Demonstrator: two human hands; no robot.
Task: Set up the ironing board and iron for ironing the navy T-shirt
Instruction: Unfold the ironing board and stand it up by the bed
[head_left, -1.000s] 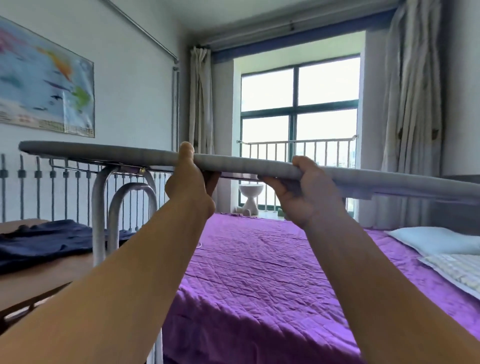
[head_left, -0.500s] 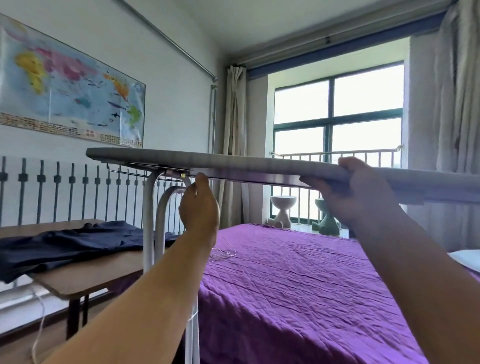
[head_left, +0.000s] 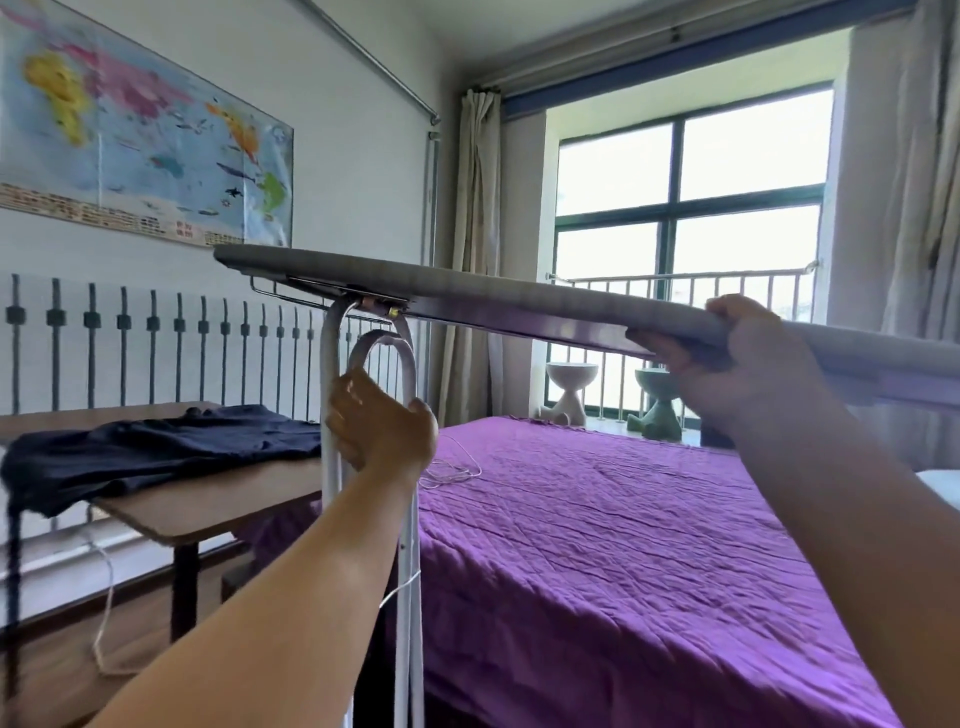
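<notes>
The grey ironing board (head_left: 467, 291) is held up flat at about eye level, its edge running from upper left to the right. My right hand (head_left: 748, 358) grips the board's near edge. White metal legs (head_left: 332, 374) hang down from its underside at the left. My left hand (head_left: 382, 428) grips the looped inner leg below the board. The navy T-shirt (head_left: 156, 452) lies crumpled on a wooden table (head_left: 208, 501) at the left. No iron is in view.
A bed with a purple quilt (head_left: 623, 545) fills the right and centre, with a white cable (head_left: 452, 470) on its near corner. Two stools (head_left: 571, 384) stand by the window. A railing and a wall map are at the left.
My left hand let go of the board's edge and moved down to grip the looped leg. The view turned left, so the table and T-shirt show more.
</notes>
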